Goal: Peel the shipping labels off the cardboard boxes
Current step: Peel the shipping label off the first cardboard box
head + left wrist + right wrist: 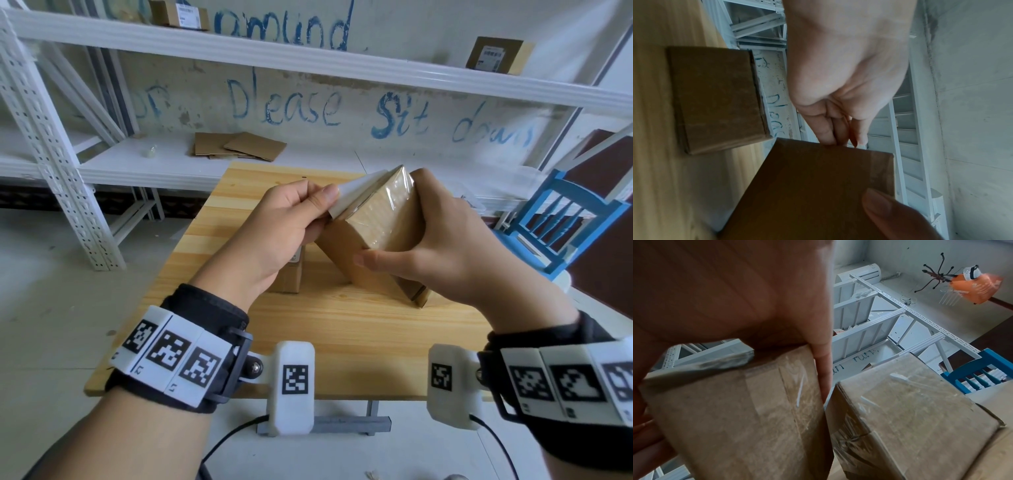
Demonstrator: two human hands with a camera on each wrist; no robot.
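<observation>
Labels were the concern: one white label [356,190] stood half lifted from the left face of the tilted box [380,233], near the tabletop's [342,329] middle. The left hand [291,226] pinched its free edge, while the right hand [442,246] gripped the box. The label ran along the box's long axis, so the pull probably had to go leftward, away from the box.

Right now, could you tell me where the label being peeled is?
In the head view the label is near the table's far middle, pinched by the left hand and lifting off the tilted box that the right hand holds.
</observation>
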